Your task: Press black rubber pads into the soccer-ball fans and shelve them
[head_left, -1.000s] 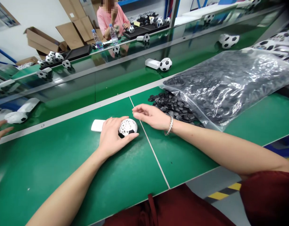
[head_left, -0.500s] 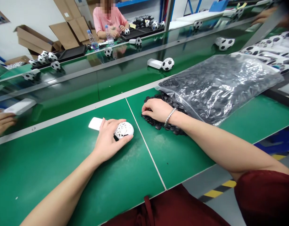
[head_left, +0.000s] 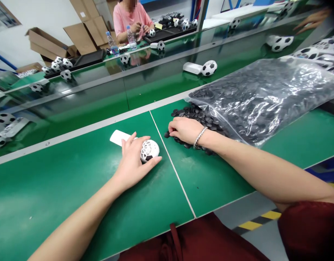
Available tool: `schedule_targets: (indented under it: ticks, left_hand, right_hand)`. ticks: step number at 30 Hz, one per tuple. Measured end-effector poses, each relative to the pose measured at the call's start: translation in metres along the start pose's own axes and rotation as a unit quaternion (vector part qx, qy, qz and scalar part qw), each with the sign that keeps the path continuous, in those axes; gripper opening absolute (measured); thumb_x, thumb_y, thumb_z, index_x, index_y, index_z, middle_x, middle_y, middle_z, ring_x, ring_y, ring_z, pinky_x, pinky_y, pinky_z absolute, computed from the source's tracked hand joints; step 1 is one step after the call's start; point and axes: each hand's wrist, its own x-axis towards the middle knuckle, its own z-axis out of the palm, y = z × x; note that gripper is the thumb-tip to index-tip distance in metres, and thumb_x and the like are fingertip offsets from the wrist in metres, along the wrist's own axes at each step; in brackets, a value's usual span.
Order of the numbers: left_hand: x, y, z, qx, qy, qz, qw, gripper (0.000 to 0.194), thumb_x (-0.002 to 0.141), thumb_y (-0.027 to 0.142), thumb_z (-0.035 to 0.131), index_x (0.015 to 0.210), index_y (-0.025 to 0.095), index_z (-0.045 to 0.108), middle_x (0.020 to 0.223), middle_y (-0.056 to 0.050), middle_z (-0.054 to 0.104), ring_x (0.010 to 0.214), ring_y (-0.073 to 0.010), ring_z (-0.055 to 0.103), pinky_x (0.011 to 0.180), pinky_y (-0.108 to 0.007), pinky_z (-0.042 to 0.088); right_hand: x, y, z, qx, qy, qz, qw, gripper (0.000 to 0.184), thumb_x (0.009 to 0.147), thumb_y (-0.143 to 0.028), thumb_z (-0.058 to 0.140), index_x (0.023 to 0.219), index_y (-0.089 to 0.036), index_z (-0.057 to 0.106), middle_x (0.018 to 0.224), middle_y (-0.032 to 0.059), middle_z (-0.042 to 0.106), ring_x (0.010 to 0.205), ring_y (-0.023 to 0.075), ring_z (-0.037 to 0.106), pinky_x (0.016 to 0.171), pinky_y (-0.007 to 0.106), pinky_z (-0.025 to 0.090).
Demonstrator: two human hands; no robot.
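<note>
My left hand (head_left: 134, 156) is closed around a white football-shaped plastic piece with a handle (head_left: 150, 149), which lies on the green table. Its round head has an open lattice and a black patch near my thumb; the flat white handle sticks out beyond my fingers. At the pile of small black plastic pieces (head_left: 207, 121), my right hand (head_left: 185, 128) has its fingertips pinched together. A black piece (head_left: 167, 134) shows right beside those fingertips; whether they grip it I cannot tell. The pile spills from a clear plastic bag (head_left: 264, 98) full of the same pieces.
Beyond the table edge runs a green conveyor (head_left: 167, 87) carrying a finished football piece (head_left: 209, 68) and several others. Across it sits a person in a pink shirt (head_left: 131, 21). Cardboard boxes (head_left: 47, 43) stand behind. At the far right, another person's hand (head_left: 313, 21) reaches in.
The view has shifted slightly. My right fingertips remain at the pile's left edge. On the conveyor at left, another person's hand has gone from view and football pieces show there.
</note>
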Motion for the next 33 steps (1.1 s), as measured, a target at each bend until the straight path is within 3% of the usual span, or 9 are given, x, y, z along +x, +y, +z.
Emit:
schedule_targets:
  ticks: [5,11,14,18,24,28,33]
  left_hand:
    - [0.000,-0.002,-0.011,-0.028,-0.083,0.052,0.995,0.050,0.076,0.039,0.056,0.122,0.026,0.040,0.137,-0.008,0.036,0.135,-0.0319,0.008,0.106,-0.060,0.008]
    - [-0.007,0.006,-0.004,-0.051,-0.007,-0.035,0.998,0.049,0.076,0.041,0.057,0.121,0.027,0.042,0.139,-0.010,0.015,0.133,-0.0328,0.012,0.104,-0.055,0.024]
    - [-0.007,0.006,0.000,-0.084,0.000,-0.018,0.996,0.046,0.073,0.032,0.060,0.116,0.027,0.045,0.136,-0.008,0.019,0.133,-0.0295,0.015,0.106,-0.050,0.023]
    - [-0.005,0.004,-0.001,-0.127,-0.017,0.009,0.992,0.049,0.069,0.018,0.058,0.115,0.028,0.046,0.133,-0.007,0.024,0.133,-0.0266,0.017,0.107,-0.049,0.024]
    - [-0.003,0.001,-0.001,-0.142,-0.016,0.029,0.989,0.054,0.065,0.014,0.058,0.116,0.026,0.045,0.133,-0.007,0.028,0.133,-0.0259,0.016,0.108,-0.049,0.019]
    - [0.001,-0.004,-0.002,-0.154,-0.036,0.056,0.986,0.054,0.065,0.014,0.058,0.116,0.024,0.044,0.136,-0.008,0.027,0.134,-0.0251,0.014,0.109,-0.048,0.017]
    - [0.004,-0.007,-0.003,-0.154,-0.036,0.070,0.985,0.056,0.065,0.015,0.060,0.118,0.022,0.043,0.137,-0.010,0.027,0.134,-0.0251,0.013,0.109,-0.047,0.016]
  right_hand:
    - [-0.002,-0.003,0.002,0.060,0.045,-0.022,0.997,0.016,0.080,-0.029,0.060,0.091,-0.017,0.062,0.092,0.0061,0.057,0.080,0.0177,0.056,0.069,0.028,0.043]
    - [0.000,-0.008,0.013,0.034,0.045,-0.098,0.994,0.021,0.084,-0.027,0.055,0.100,-0.017,0.064,0.095,0.0092,0.058,0.094,0.0217,0.052,0.078,0.031,0.042]
    - [0.001,-0.008,0.016,0.013,0.020,-0.108,0.994,0.017,0.085,-0.023,0.053,0.096,-0.017,0.065,0.092,0.0094,0.059,0.091,0.0214,0.054,0.076,0.030,0.041]
    - [0.001,-0.006,0.012,0.021,-0.011,-0.074,0.997,0.015,0.083,-0.022,0.055,0.095,-0.016,0.063,0.091,0.0075,0.059,0.081,0.0178,0.056,0.070,0.026,0.040]
    - [-0.002,-0.010,0.001,0.079,-0.003,-0.090,0.993,0.009,0.080,-0.014,0.057,0.088,-0.014,0.061,0.080,0.0036,0.059,0.075,0.0148,0.054,0.067,0.024,0.038]
    - [-0.007,-0.015,-0.006,0.169,0.040,-0.141,0.975,0.018,0.083,-0.013,0.054,0.098,-0.014,0.063,0.086,0.0049,0.060,0.078,0.0130,0.054,0.074,0.024,0.040]
    - [-0.015,-0.023,-0.007,0.301,0.046,-0.205,0.930,0.011,0.081,-0.013,0.056,0.088,-0.015,0.065,0.080,0.0005,0.063,0.073,0.0099,0.056,0.070,0.022,0.043]
